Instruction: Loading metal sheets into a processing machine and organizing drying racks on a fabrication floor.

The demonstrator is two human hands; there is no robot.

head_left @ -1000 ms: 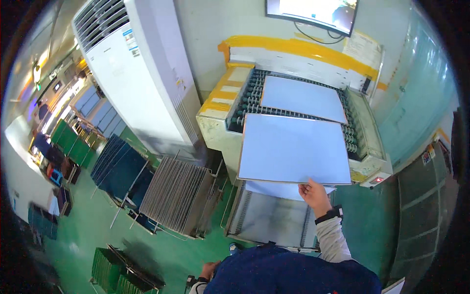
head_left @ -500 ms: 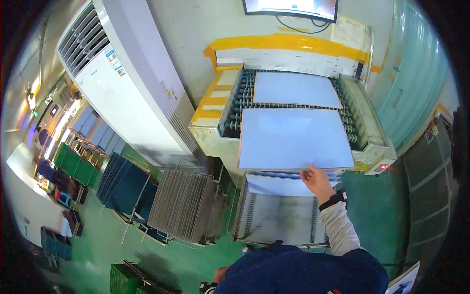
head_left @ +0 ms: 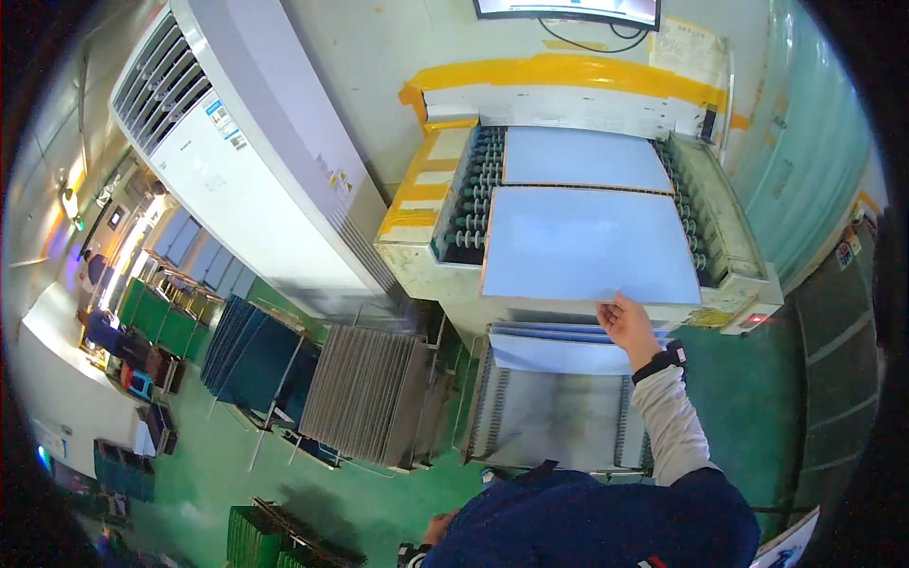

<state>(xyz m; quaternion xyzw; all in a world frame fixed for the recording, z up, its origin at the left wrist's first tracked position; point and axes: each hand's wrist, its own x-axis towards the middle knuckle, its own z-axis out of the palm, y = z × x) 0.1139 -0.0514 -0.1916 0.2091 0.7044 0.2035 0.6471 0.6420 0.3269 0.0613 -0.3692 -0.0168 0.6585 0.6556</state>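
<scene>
White sheet (head_left: 589, 244), left hand (head_left: 439, 527) half-hidden.

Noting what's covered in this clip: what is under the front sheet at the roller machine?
Rollers show past the left and right edges of the front sheet; whatever lies directly beneath it is covered.

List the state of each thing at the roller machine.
Front sheet: over rollers, roughly flat
Back sheet: lying on rollers
Right hand: at front sheet's near edge, grip unclear
Left hand: partly hidden
Rack: holding pale sheets
Screen: lit
Red indicator light: lit
</scene>
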